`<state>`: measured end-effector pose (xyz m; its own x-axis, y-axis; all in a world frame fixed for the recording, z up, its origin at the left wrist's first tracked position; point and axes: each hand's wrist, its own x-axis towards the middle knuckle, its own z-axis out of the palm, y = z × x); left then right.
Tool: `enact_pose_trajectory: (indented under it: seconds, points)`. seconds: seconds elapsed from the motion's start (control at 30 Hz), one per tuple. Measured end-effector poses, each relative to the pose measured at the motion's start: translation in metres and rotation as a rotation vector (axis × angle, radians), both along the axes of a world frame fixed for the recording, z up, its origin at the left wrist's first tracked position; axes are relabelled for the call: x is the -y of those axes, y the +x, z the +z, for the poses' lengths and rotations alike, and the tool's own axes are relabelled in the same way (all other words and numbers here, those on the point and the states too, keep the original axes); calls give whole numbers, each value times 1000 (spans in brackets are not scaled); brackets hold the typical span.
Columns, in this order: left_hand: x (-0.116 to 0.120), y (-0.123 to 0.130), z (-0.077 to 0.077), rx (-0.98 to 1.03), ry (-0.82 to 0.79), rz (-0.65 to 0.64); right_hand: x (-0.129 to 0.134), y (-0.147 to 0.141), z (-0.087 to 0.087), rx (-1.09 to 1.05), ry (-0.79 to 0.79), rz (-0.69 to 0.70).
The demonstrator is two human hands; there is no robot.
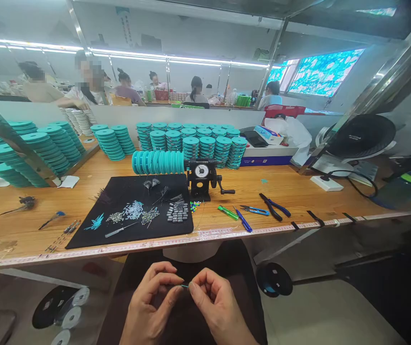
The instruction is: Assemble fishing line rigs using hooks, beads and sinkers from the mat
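Below the table edge, over the lap, my left hand [152,302] and my right hand [215,299] face each other with fingertips nearly meeting. A thin teal piece [185,286] spans the small gap, pinched between thumb and finger on both sides; much of it is hidden by the fingers. Beyond them, a black mat [94,235] bears clear beads [133,210], small metal parts [150,216], teal sticks [96,222] and grey cylinders [177,212]. Behind the mat stands a black hand-cranked winder [201,179] with a row of teal spools [158,163] on its left.
Stacked teal spools [191,146] line the table's back. Pliers [275,207], cutters [255,210], a green tool [228,212] and a blue pen [243,219] lie right of the mat. A black fan [361,136] stands at right. Several people sit farther back.
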<state>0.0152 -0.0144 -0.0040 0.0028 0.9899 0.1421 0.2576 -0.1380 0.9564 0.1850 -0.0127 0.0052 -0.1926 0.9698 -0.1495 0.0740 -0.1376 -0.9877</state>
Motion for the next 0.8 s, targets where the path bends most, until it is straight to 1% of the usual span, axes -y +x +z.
enact_pose_trajectory:
  seconds: [0.13, 0.23, 0.3, 0.37, 0.47, 0.53, 0.6, 0.63, 0.67, 0.73, 0.8]
  points:
    - [1, 0, 1, -90, 98, 30, 0, -1, -1, -4, -5, 4]
    - [0, 2, 1, -113, 137, 43, 0, -2, 1, 10, -17, 15]
    - [1, 4, 3, -83, 136, 40, 0, -2, 3, 27, -10, 28]
    - [1, 5, 7, -10, 133, 60, -1, -1, 3, 42, 14, 40]
    - [-1, -1, 19, 68, 163, 152, -4, 0, -1, 33, 42, 62]
    - [-9, -15, 27, -5, 194, 166, -6, 1, -7, -14, 39, 64]
    - [-24, -40, 31, -221, 199, 149, -8, 0, -14, -99, 18, 21]
    - [-34, -55, 32, -362, 188, 160, -8, -1, -18, -150, -2, -15]
    - [-46, -72, 32, -533, 168, 216, -9, -2, -22, -203, -29, -51]
    - [-71, -106, 31, -651, 150, 314, -11, -3, -28, -288, -83, -103]
    - [-95, -135, 29, -750, 124, 322, -12, -5, -32, -332, -127, -111]
